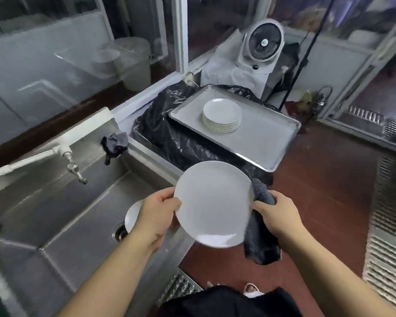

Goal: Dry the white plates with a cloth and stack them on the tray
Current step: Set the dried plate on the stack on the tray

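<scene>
Left hand (pixel 157 212) grips a white plate (pixel 213 204) by its left rim; right hand (pixel 276 216) holds its right rim through a dark cloth (pixel 261 239). Far right, stacked plates (pixel 221 116) sit on a tray (pixel 261 138). No readable writing.

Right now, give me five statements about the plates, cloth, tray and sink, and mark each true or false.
1. The left hand grips the held plate at its left rim. True.
2. The right hand holds nothing. False: it grips a dark cloth at the plate's right edge.
3. A stack of white plates stands on the metal tray. True.
4. The sink holds no plate. False: another plate lies near the drain, partly hidden by the left hand.
5. The tray rests inside the sink. False: it lies on black plastic sheeting beside the sink.
</scene>
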Demonstrator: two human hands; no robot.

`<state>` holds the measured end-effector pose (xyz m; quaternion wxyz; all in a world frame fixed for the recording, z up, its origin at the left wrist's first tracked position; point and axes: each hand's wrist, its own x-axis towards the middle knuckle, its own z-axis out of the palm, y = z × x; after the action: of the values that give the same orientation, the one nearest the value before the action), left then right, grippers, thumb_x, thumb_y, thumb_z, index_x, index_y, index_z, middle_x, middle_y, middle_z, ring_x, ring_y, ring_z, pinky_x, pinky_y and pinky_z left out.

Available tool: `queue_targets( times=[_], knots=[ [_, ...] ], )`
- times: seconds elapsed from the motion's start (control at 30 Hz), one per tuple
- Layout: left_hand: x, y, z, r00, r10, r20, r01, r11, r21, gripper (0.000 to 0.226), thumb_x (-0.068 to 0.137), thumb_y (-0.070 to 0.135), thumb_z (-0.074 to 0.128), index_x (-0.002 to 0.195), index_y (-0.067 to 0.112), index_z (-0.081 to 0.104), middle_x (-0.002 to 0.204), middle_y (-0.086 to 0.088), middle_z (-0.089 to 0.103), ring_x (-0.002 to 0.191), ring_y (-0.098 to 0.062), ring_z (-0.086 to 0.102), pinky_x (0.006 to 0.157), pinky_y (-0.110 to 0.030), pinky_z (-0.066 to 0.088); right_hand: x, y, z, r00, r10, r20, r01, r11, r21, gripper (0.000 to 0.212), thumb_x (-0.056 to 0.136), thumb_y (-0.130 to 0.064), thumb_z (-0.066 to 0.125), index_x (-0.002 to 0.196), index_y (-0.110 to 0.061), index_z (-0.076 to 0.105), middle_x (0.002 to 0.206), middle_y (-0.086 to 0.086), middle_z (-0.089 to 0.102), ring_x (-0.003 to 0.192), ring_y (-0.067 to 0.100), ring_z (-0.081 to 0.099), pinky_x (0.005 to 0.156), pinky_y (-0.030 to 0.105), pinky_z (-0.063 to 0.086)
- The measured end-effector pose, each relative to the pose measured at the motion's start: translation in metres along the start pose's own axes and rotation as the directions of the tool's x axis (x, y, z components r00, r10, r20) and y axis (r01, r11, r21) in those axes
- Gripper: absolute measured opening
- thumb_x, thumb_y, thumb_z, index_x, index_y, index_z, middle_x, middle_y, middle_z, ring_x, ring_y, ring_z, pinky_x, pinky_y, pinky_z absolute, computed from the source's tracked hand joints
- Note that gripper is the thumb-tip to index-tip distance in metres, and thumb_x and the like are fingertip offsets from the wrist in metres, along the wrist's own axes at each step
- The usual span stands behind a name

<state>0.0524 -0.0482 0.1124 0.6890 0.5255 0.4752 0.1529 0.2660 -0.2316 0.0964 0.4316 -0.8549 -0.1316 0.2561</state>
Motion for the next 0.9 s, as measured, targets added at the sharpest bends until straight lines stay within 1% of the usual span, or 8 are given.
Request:
queue_targets(
  times=[0.13,0.27,0.37,0.4,0.5,0.63,0.8,0.9],
  knots=[
    [0.006,0.010,0.080,0.992,-0.004,0.130,-0.006,0.997,0.079,0.043,0.093,-0.002,0.053,0.097,0.027,0.085,0.102,-0.007,0.083,0.091,-0.028,0.078,0.075,-0.042,0.066,0.003,0.041,-0.068,0.989,0.071,-0.126,-0.061,0.995,0.080,0.008,0.075,-0.020,0.075,0.077,-0.017,0.068,0.071,0.000,0.073,0.064,0.027,0.065,0.065,0.043,0.058],
    [0.006,0.012,0.176,0.977,-0.023,0.211,-0.007,0.990,0.140,0.039,0.089,-0.007,0.054,0.101,0.014,0.083,0.100,-0.016,0.081,0.077,-0.029,0.073,0.063,-0.037,0.059,0.006,0.086,-0.144,0.964,0.137,-0.230,-0.106,0.984,0.142,0.009,0.079,-0.019,0.075,0.078,-0.014,0.068,0.072,0.002,0.073,0.069,0.031,0.070,0.072,0.050,0.062],
    [-0.002,0.011,0.251,0.964,-0.033,0.265,-0.016,0.984,0.180,0.035,0.089,-0.008,0.056,0.107,0.010,0.080,0.104,-0.024,0.079,0.078,-0.034,0.066,0.074,-0.046,0.050,0.009,0.122,-0.204,0.935,0.172,-0.311,-0.118,0.976,0.182,0.011,0.081,-0.020,0.076,0.080,-0.011,0.069,0.074,0.005,0.074,0.076,0.035,0.072,0.068,0.043,0.057],
    [-0.005,0.011,0.277,0.959,-0.036,0.282,-0.018,0.982,0.186,0.033,0.090,-0.007,0.057,0.107,0.010,0.079,0.105,-0.023,0.079,0.081,-0.035,0.068,0.076,-0.050,0.053,0.009,0.134,-0.223,0.924,0.182,-0.336,-0.120,0.973,0.196,0.012,0.082,-0.020,0.076,0.081,-0.011,0.069,0.075,0.006,0.074,0.077,0.034,0.072,0.067,0.041,0.056],
    [-0.013,0.009,0.348,0.948,-0.037,0.317,-0.035,0.975,0.221,0.028,0.094,-0.002,0.062,0.107,0.015,0.079,0.102,-0.011,0.082,0.094,-0.031,0.079,0.086,-0.050,0.063,0.012,0.168,-0.274,0.898,0.224,-0.380,-0.136,0.960,0.244,0.013,0.084,-0.021,0.077,0.085,-0.010,0.069,0.080,0.009,0.074,0.084,0.037,0.071,0.071,0.044,0.057],
    [-0.020,0.007,0.427,0.921,-0.052,0.386,-0.062,0.959,0.277,0.033,0.096,-0.002,0.058,0.105,0.019,0.081,0.099,-0.001,0.083,0.091,-0.021,0.080,0.075,-0.041,0.065,0.014,0.211,-0.331,0.864,0.286,-0.415,-0.160,0.937,0.311,0.013,0.086,-0.022,0.077,0.085,-0.012,0.068,0.083,0.010,0.074,0.086,0.039,0.071,0.078,0.053,0.059],
    [-0.020,0.002,0.492,0.893,-0.088,0.440,-0.079,0.935,0.347,0.035,0.097,0.001,0.058,0.107,0.024,0.083,0.101,0.006,0.082,0.093,-0.021,0.079,0.070,-0.044,0.066,0.022,0.250,-0.371,0.823,0.391,-0.411,-0.195,0.875,0.443,0.009,0.087,-0.020,0.077,0.085,-0.015,0.069,0.084,0.010,0.075,0.094,0.042,0.071,0.074,0.048,0.057],
    [-0.010,0.005,0.520,0.873,-0.118,0.472,-0.072,0.928,0.365,0.045,0.097,-0.001,0.056,0.092,0.033,0.086,0.096,0.009,0.082,0.083,-0.012,0.079,0.067,-0.037,0.066,0.037,0.258,-0.383,0.808,0.426,-0.408,-0.216,0.857,0.468,0.010,0.087,-0.021,0.077,0.088,-0.014,0.070,0.085,0.009,0.076,0.095,0.043,0.072,0.074,0.049,0.058]
  ],
)
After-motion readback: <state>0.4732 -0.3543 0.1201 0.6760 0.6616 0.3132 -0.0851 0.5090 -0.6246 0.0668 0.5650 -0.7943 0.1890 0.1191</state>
